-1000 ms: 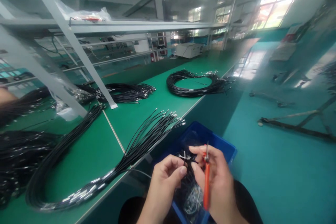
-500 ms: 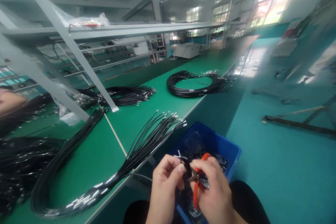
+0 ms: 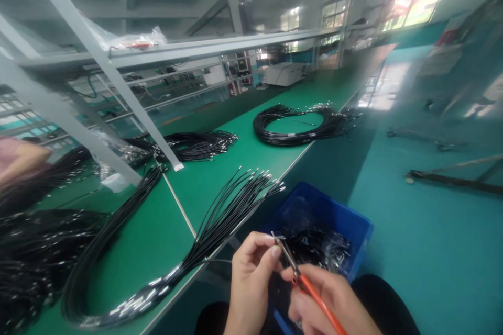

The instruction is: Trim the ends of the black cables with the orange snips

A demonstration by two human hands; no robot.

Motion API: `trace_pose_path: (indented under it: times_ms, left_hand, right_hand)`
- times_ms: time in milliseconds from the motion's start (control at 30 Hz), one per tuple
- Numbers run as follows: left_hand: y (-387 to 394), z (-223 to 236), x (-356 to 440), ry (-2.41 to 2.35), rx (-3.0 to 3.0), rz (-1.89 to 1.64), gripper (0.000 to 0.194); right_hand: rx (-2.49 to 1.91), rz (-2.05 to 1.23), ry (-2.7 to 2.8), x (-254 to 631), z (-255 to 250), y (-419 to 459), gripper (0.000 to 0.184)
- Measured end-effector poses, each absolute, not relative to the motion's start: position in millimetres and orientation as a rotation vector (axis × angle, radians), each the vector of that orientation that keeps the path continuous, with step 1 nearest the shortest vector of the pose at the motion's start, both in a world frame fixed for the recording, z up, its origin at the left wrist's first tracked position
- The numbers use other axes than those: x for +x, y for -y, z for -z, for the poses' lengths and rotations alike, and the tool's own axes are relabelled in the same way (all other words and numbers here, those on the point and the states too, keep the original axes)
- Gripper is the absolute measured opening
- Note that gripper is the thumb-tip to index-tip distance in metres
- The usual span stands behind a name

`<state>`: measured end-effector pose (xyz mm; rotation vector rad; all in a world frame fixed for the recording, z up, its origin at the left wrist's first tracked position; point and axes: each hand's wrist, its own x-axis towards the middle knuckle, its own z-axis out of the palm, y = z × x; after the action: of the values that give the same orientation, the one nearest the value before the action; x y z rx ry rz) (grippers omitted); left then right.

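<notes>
My left hand [image 3: 251,272] pinches a cable end [image 3: 276,238] between thumb and forefinger, with thin pale wire tips sticking out; most of it is hidden by the fingers. Closed around orange-handled wire cutters [image 3: 314,293], my right hand [image 3: 334,290] brings their metal jaws up against those tips. Whether the jaws are pressed together, I cannot tell. Below both hands a blue bin [image 3: 359,238] holds black and clear scraps. Beside my left hand, a bundle of black cables [image 3: 129,298] with silvery ends curves over the green bench [image 3: 223,214].
More black cables lie in a round coil [image 3: 288,138], a bunch by the shelf post [image 3: 200,145] and a heap [image 3: 35,261] at left. A grey shelf frame [image 3: 129,110] stands on the bench. Another person's arm [image 3: 27,159] reaches in at far left.
The wire cutters have turned from upright beside the fingers to pointing at the wire tips. My left hand keeps its pinch. The other person's arm has come further into view.
</notes>
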<state>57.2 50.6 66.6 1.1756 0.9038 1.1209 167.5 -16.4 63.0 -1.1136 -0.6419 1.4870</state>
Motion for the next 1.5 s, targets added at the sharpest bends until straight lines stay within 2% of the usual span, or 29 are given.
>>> trace_pose_path:
  times_ms: [533, 800, 1000, 1233, 1500]
  left_hand:
    - [-52.9, -55.0, 63.4, -1.019, 1.481, -1.049, 0.004]
    - [-56.1, -53.4, 65.5, -1.042, 1.398, -1.038, 0.006]
    - [-54.0, -54.4, 66.7, -1.045, 1.46, -1.05, 0.004]
    - [-52.5, -51.4, 67.1, -1.044, 1.574, -1.081, 0.004]
    - [-54.9, -46.9, 67.8, -1.157, 1.746, -1.059, 0.008]
  right_hand:
    - [-1.35, -1.481, 0.748, 175.5, -52.4, 6.1, 0.027]
    - [-1.163, -1.658, 0.697, 188.4, -50.9, 14.1, 0.047]
    - [-1.134, -1.697, 0.771, 188.2, -48.5, 10.3, 0.041]
    - [-1.102, -1.701, 0.779, 189.9, -49.3, 6.1, 0.044]
    - [-1.246, -1.57, 0.806, 187.1, -38.5, 16.0, 0.018]
